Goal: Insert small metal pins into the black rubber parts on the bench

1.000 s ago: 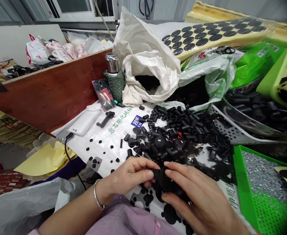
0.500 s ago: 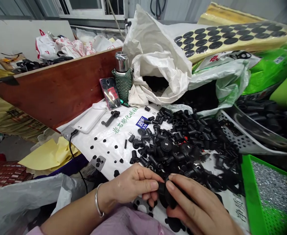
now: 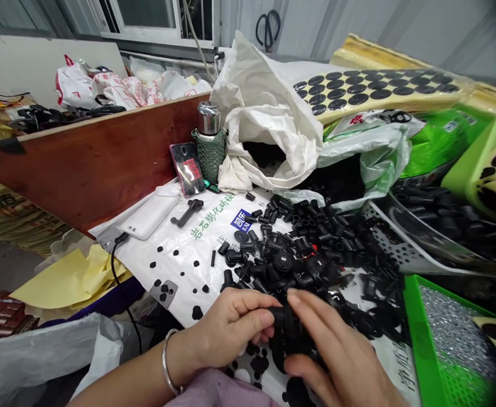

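Both my hands meet at the near edge of the work surface on one small black plastic part (image 3: pixel 285 328). My left hand (image 3: pixel 231 328), with a silver bracelet at the wrist, pinches its left end between thumb and fingers. My right hand (image 3: pixel 336 356) wraps over the part from the right, its forefinger lying along the top. Just beyond my hands lies a heap of several black plastic tubes and knobs (image 3: pixel 311 249) on a white printed sack (image 3: pixel 188 243). Small black round pads are scattered over the sack.
A green tray of small metal pieces (image 3: pixel 451 333) stands at the right. Behind the heap are an open white sack (image 3: pixel 265 124), a steel flask in green netting (image 3: pixel 209 141), a phone (image 3: pixel 187 168), a white power bank (image 3: pixel 148 215) and a brown board (image 3: pixel 95 152).
My hands have stayed together on the black part, with the fingers shifting slightly on it. The camera has tilted a little, so the scene sits slightly differently.
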Action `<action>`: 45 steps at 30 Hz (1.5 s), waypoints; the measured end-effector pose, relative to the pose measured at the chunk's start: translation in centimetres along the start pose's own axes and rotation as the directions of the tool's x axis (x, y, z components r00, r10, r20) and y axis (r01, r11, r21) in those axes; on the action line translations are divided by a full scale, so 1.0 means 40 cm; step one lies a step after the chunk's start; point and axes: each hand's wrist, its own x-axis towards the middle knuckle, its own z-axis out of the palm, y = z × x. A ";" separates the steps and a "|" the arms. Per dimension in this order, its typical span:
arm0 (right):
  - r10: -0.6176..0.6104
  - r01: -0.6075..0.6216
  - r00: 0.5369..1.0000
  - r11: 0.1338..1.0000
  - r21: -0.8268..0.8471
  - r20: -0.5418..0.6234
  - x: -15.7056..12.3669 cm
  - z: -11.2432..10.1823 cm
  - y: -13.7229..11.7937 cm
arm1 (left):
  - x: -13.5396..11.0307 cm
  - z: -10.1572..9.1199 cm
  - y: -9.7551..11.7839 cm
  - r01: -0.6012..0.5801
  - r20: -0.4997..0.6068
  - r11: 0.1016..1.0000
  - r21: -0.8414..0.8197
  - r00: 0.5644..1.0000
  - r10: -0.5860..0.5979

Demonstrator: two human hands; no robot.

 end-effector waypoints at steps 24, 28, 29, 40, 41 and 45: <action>-0.054 0.055 0.996 0.998 -0.013 0.064 0.000 0.012 0.020 | 0.009 0.010 -0.007 -0.042 0.019 0.994 0.105 0.999 0.040; 0.128 -0.149 0.975 0.983 0.108 0.179 -0.005 0.009 0.015 | 0.009 0.009 -0.007 -0.184 0.010 0.926 0.329 0.981 0.192; 0.136 -0.154 0.976 0.984 0.091 0.170 -0.008 0.008 0.012 | 0.009 0.009 -0.009 -0.179 0.012 0.930 0.320 0.983 0.185; 0.472 -0.842 0.432 -0.095 0.531 0.769 0.016 0.026 -0.002 | 0.012 0.036 -0.020 -0.499 0.155 0.395 0.771 0.749 0.644; 0.464 -0.832 0.416 -0.153 0.533 0.782 0.021 0.028 -0.002 | 0.013 0.035 -0.022 -0.505 0.168 0.364 0.782 0.734 0.658; 0.469 -0.833 0.454 -0.077 0.547 0.757 0.027 0.024 0.005 | 0.017 0.028 -0.033 -0.519 0.111 0.479 0.708 0.752 0.649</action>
